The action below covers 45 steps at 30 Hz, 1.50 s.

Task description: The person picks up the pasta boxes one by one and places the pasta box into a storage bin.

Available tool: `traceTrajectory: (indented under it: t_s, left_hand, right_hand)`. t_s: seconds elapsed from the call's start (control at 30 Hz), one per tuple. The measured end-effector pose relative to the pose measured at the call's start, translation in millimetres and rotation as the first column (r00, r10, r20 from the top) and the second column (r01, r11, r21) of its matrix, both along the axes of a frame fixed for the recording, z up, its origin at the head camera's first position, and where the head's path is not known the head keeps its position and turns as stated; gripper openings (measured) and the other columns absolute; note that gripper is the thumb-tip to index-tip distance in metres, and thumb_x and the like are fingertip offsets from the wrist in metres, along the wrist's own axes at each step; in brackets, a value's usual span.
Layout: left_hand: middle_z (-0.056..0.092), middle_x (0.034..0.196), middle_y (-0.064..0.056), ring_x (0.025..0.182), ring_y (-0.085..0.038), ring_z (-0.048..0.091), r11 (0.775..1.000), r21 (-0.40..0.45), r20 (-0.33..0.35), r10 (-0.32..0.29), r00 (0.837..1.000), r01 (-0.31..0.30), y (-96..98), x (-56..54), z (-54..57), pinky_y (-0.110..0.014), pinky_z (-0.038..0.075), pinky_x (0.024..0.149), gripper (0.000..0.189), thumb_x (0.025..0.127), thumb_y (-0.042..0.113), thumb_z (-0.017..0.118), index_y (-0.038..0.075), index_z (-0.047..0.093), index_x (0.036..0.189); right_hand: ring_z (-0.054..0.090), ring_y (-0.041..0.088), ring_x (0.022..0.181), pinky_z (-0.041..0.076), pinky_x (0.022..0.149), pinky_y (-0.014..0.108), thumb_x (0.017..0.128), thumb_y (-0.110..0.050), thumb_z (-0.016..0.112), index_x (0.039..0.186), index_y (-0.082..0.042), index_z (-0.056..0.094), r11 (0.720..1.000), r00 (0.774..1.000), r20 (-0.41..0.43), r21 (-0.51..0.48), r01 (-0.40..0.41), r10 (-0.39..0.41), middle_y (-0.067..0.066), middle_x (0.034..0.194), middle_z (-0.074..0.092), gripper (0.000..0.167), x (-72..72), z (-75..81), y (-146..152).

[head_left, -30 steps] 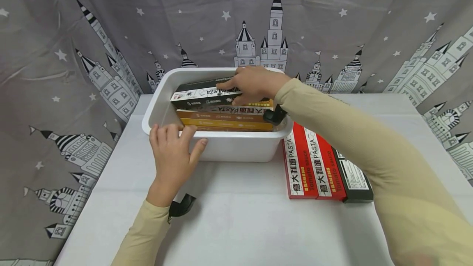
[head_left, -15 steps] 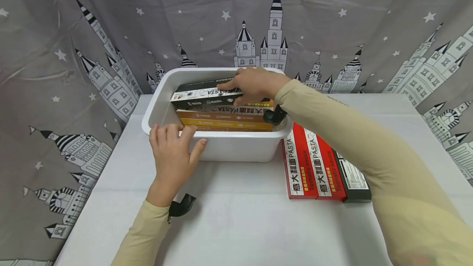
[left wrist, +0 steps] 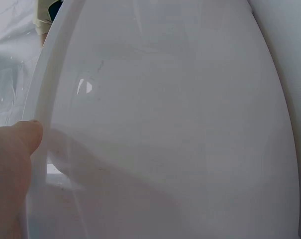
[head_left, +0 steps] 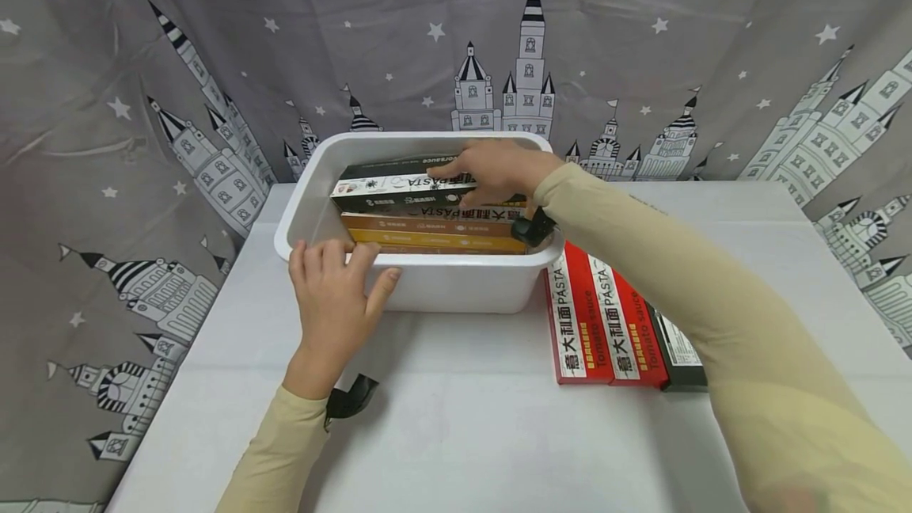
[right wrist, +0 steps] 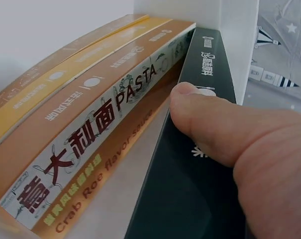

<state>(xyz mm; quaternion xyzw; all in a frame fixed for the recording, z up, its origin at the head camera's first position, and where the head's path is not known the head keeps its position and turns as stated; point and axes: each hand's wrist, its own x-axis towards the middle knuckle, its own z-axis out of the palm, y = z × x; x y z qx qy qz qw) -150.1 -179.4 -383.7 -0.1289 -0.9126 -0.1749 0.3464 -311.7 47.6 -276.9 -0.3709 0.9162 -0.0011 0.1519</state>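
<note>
A white plastic bin (head_left: pixel 463 283) stands toward the back of the table, with pasta boxes on edge inside it. My left hand (head_left: pixel 328 299) grips its front rim near the left corner, fingers over the edge and thumb outside. Inside the bin, my right hand (head_left: pixel 499 169) holds a black pasta box (head_left: pixel 385 199) that sits slanted at the back. The right wrist view shows my right thumb (right wrist: pixel 195 102) on the black box's narrow side. A gap parts this box from the brown pasta box (right wrist: pixel 100 119) beside it. A yellow pasta box (head_left: pixel 449 241) stands nearer the front wall.
Right of the bin, two red pasta boxes (head_left: pixel 587 339) lie side by side on the white tabletop (head_left: pixel 470 418). Another black box (head_left: pixel 685 378) lies against them, partly hidden under my right sleeve. A grey castle-print curtain (head_left: pixel 399 30) hangs behind the table.
My right hand has shifted slightly to the right along the black pasta box, and the right forearm has swung a little inward. My left hand stays on the rim.
</note>
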Motion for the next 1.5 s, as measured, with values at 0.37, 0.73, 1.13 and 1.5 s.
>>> traceTrajectory:
  t_s: [0.37, 0.73, 1.13, 1.5]
  left_hand:
    - [0.053, 0.100, -0.024, 0.104, -0.047, 0.046, 1.000, -0.006, 0.010, -0.002, 1.000, 0.002, 0.6, -0.2, 1.2, -0.072, 0.020, 0.112, 0.067, 0.104, 0.062, 0.034, 0.002, 0.064, 0.107]
    - [0.053, 0.099, -0.024, 0.103, -0.047, 0.047, 1.000, -0.007, -0.010, 0.004, 1.000, -0.005, -0.5, -0.3, 0.1, -0.072, 0.021, 0.111, 0.070, 0.104, 0.064, 0.031, 0.002, 0.063, 0.105]
    - [0.054, 0.100, -0.024, 0.102, -0.046, 0.047, 1.000, -0.018, -0.004, 0.000, 1.000, 0.000, 0.3, -0.7, 2.2, -0.071, 0.022, 0.111, 0.049, 0.100, 0.050, 0.050, 0.003, 0.063, 0.106]
    - [0.054, 0.099, -0.023, 0.102, -0.046, 0.047, 1.000, -0.011, 0.002, 0.002, 1.000, -0.002, 1.2, 0.5, 3.0, -0.071, 0.022, 0.112, 0.037, 0.092, 0.037, 0.062, 0.003, 0.063, 0.105]
  right_hand:
    - [0.056, 0.027, 0.124, 0.052, 0.095, 0.045, 0.092, -0.029, 0.076, 0.157, -0.040, 0.034, 0.999, 0.999, 0.018, -0.032, 0.039, -0.038, 0.010, 0.161, 0.043, 0.078, -8.6, -12.1, 3.1]
    - [0.055, 0.027, 0.127, 0.053, 0.086, 0.040, 0.090, -0.015, 0.077, 0.155, -0.039, 0.038, 0.998, 0.999, 0.020, -0.044, 0.045, -0.044, 0.007, 0.161, 0.044, 0.079, -11.0, -17.3, -0.3]
    - [0.048, 0.034, 0.122, 0.048, 0.099, 0.048, 0.088, -0.002, 0.067, 0.150, -0.039, 0.049, 0.998, 0.995, -0.077, 0.016, 0.066, -0.065, 0.019, 0.139, 0.047, 0.074, -3.8, -19.0, -1.4]
    - [0.054, 0.033, 0.121, 0.051, 0.097, 0.049, 0.092, -0.028, 0.075, 0.153, -0.033, 0.046, 0.998, 0.997, -0.043, -0.009, 0.063, -0.063, 0.019, 0.144, 0.049, 0.067, -0.7, -3.3, 6.4]
